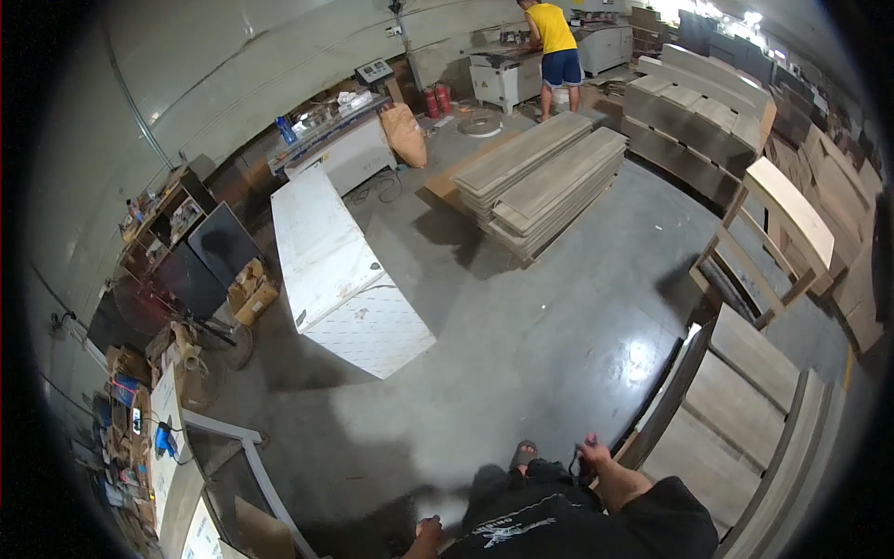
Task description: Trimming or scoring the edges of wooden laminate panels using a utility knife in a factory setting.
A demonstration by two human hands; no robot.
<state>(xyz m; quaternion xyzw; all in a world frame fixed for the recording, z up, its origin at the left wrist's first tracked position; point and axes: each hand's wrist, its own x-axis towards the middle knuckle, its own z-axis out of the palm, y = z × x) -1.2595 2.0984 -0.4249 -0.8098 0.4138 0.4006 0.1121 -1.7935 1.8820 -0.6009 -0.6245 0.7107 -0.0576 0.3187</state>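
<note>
My right hand (593, 451) is raised in front of my dark shirt, its fingers curled. A small dark thing shows at the fingers, too small to name. Close beside that hand, on the right, stands a stack of grey-brown wooden panels (684, 454). Low in the picture, my left hand (428, 528) hangs by my side with its fingers bent inward; whether anything is in it is hidden. My sandalled foot (524, 455) stands on the grey floor.
Ahead on the left is a long white-topped block (321, 233). Stacked wooden boards (559, 182) lie mid-floor. On the right stands a wooden frame (773, 224); a cluttered bench (168, 456) is at left. A person in a yellow top (551, 30) works at a far machine (503, 79).
</note>
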